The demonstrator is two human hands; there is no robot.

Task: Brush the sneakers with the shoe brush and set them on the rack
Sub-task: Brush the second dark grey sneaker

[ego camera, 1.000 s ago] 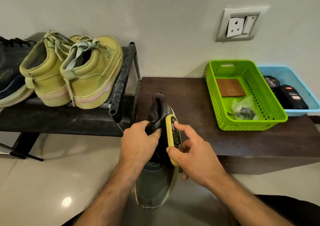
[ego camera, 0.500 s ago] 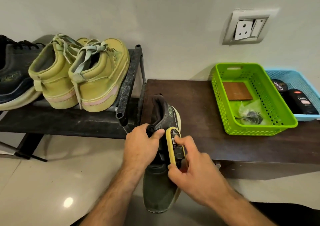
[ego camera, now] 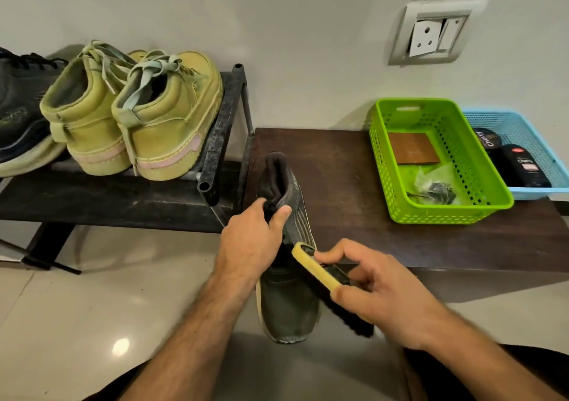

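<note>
A dark grey-green sneaker (ego camera: pixel 288 308) hangs in the air with its toe toward me and its heel up over the bench. My left hand (ego camera: pixel 252 240) grips it at the collar. My right hand (ego camera: pixel 378 290) holds a yellow-backed shoe brush (ego camera: pixel 314 266) with black bristles against the sneaker's right side. A black metal shoe rack (ego camera: pixel 215 142) stands at the left, carrying a pair of olive-yellow high-top sneakers (ego camera: pixel 138 117) and a dark sneaker (ego camera: pixel 18 117) at the frame's left edge.
A dark wooden bench (ego camera: pixel 338 185) runs to the right of the rack. On it stand a green basket (ego camera: pixel 385 154) with a brown card and a plastic bag, and a blue basket (ego camera: pixel 551 154) with polish containers. A wall socket (ego camera: pixel 431 36) sits above. Pale tiled floor lies below.
My right hand has drawn the brush down the sneaker's side, from near the heel toward the toe, tilting it. The left hand kept its grip on the collar.
</note>
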